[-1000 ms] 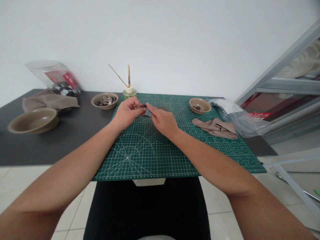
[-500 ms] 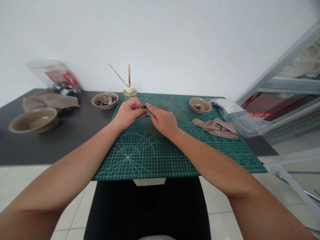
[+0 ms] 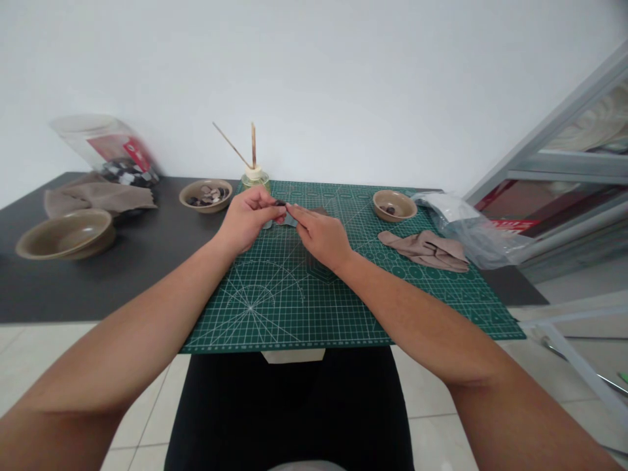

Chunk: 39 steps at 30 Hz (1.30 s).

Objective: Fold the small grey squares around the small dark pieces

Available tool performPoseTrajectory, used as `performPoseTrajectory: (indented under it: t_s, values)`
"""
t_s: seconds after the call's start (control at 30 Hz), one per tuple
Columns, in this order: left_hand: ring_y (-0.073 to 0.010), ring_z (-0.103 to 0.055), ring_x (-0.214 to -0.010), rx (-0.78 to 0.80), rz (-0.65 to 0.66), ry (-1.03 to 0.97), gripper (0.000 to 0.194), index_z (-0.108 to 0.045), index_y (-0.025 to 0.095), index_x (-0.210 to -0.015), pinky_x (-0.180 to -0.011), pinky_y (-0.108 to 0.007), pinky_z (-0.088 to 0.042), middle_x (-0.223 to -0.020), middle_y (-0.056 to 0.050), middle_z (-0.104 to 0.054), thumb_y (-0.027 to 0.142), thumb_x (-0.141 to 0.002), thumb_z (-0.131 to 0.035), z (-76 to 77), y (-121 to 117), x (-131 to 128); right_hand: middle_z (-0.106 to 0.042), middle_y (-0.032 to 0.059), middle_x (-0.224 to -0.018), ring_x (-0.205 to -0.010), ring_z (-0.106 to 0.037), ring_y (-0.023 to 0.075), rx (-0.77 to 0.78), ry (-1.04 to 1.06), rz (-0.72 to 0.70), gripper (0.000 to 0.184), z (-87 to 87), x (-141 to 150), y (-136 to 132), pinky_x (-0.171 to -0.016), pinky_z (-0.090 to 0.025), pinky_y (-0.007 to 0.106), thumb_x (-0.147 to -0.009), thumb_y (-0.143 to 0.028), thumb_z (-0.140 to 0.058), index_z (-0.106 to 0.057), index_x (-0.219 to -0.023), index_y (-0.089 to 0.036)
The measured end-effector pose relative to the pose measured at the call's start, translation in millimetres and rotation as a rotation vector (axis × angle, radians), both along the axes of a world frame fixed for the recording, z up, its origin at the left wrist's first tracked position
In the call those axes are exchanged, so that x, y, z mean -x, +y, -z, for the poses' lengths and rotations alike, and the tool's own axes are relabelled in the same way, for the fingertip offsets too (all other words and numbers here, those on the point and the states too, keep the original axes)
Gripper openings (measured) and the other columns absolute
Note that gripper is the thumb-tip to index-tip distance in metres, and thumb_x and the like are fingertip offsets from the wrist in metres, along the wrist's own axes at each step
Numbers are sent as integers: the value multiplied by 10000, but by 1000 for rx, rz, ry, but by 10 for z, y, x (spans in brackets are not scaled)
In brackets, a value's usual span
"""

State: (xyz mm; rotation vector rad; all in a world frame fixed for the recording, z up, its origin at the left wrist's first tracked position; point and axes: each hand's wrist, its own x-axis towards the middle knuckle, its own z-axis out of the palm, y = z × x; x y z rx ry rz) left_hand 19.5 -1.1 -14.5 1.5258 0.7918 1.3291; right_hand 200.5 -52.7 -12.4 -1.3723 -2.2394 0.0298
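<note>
My left hand [image 3: 250,219] pinches a small dark stone-like piece [image 3: 280,203] between thumb and fingers above the cutting mat. The fingertips of my right hand [image 3: 318,232] meet the piece's right end, fingers pressed together. Whether they grip anything else is hidden. Just under the fingertips shows a grey-blue flat scrap [image 3: 290,222], partly covered by my hands. Below and around them spreads the green gridded cutting mat [image 3: 294,314].
Left of the mat stand a bowl of dark and pale pieces [image 3: 206,184] and a larger bowl [image 3: 66,245] by a brown cloth [image 3: 98,196]. A reed bottle [image 3: 255,180] stands behind my left hand. Rightward are a small bowl [image 3: 395,212], another cloth [image 3: 432,252] and a plastic bag [image 3: 471,226].
The small dark piece and my left fingertips have shifted slightly up and left. More of the grey-blue scrap shows beneath. My right hand has barely moved.
</note>
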Motion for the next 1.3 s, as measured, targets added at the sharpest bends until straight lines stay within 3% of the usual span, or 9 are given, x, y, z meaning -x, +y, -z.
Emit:
performPoseTrajectory:
  t_s: [0.2, 0.43, 0.67, 0.77, 0.83, 0.9, 1.03, 1.3]
  values:
    - [-111, -600, -544, -30, -28, 17, 305, -471, 223, -773, -588, -273, -508, -606, 67, -552, 141, -707, -757, 9, 83, 65, -789, 64, -1173, -990, -751, 221, 66, 76, 94, 448, 23, 2, 20, -876, -559, 322, -1027, -258, -467, -589, -1458, -234]
    - [-114, -588, -506, -92, 22, 29, 262, -606, 216, -913, -568, -265, -499, -542, 90, -513, 154, -708, -756, 19, 101, 73, -758, 15, -1016, -847, -689, 197, 235, 445, -34, 291, 145, -66, 138, -818, -508, 328, -843, -266, -652, -657, -1129, -213]
    - [-126, -624, -565, -59, 46, 120, 177, -672, 188, -896, -598, -277, -521, -622, 44, -617, 244, -748, -752, 37, 102, 105, -733, 15, -954, -881, -658, 188, 365, 416, -127, 175, 224, -60, 205, -847, -473, 326, -819, -275, -725, -689, -969, -194]
    - [-138, -661, -655, -55, 74, 223, 151, -687, 176, -895, -662, -304, -549, -774, -5, -694, 308, -822, -697, 25, 78, 116, -746, 35, -978, -961, -669, 209, 316, 379, -158, 135, 220, -54, 208, -916, -471, 354, -816, -248, -737, -707, -935, -193]
    - [-136, -646, -666, -81, 109, 326, 161, -694, 169, -897, -674, -302, -537, -764, -9, -693, 315, -830, -694, 17, 66, 119, -752, 46, -1010, -1015, -662, 222, 243, 404, -142, 149, 215, -50, 211, -942, -473, 370, -801, -234, -747, -708, -940, -195]
    - [-133, -627, -667, -87, 158, 401, 175, -693, 166, -912, -676, -296, -521, -742, -6, -684, 317, -822, -704, 17, 59, 120, -755, 40, -1023, -976, -665, 206, 225, 485, -125, 192, 219, -45, 218, -903, -492, 359, -806, -236, -733, -698, -992, -199]
    - [-130, -621, -667, -47, 222, 419, 247, -647, 179, -952, -668, -287, -505, -727, 16, -655, 319, -777, -750, 37, 59, 124, -747, 12, -952, -785, -653, 149, 355, 649, -146, 268, 249, -51, 242, -770, -512, 312, -838, -285, -686, -671, -1092, -201]
    - [-164, -674, -718, 61, 340, 428, 383, -531, 207, -1017, -714, -322, -532, -749, 22, -676, 335, -748, -773, 28, 45, 140, -696, -5, -840, -706, -577, 122, 431, 642, -257, 274, 192, -133, 274, -688, -447, 277, -756, -380, -754, -670, -928, -184]
